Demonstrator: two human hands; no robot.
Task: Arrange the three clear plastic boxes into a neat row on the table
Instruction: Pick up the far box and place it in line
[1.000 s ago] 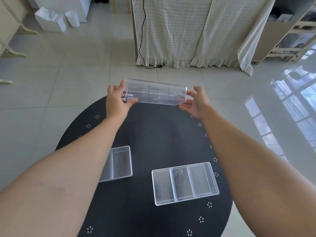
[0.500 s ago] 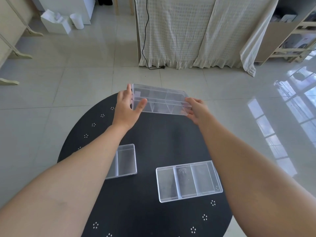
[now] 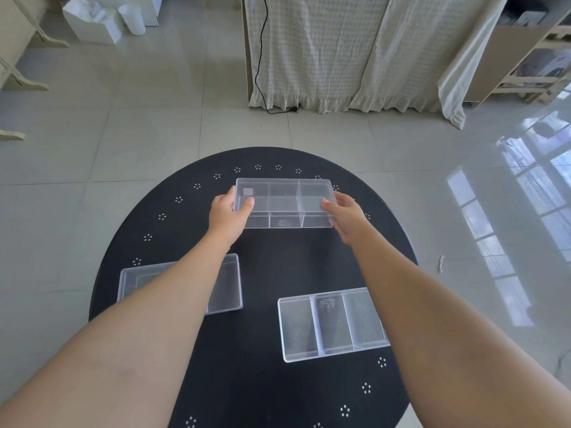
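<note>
A clear divided plastic box [image 3: 284,202] is at the far side of the round black table [image 3: 253,381], held at both short ends. My left hand [image 3: 227,213] grips its left end and my right hand [image 3: 346,213] grips its right end. Whether the box rests on the table or hovers just above it I cannot tell. A second clear box [image 3: 227,285] lies at the near left, largely hidden by my left forearm. The third clear box [image 3: 330,324], with three compartments, lies at the near right, its right edge under my right forearm.
The table's rim carries small white dot patterns. Beyond it is a glossy tiled floor, a cloth-draped piece of furniture [image 3: 340,47] with a black cable, a wooden shelf [image 3: 531,57] at the right and white containers [image 3: 102,17] at the far left.
The held box came down from a tilted, raised pose above the far edge to level at the table's far side. My view tilted, so more of the table shows.
</note>
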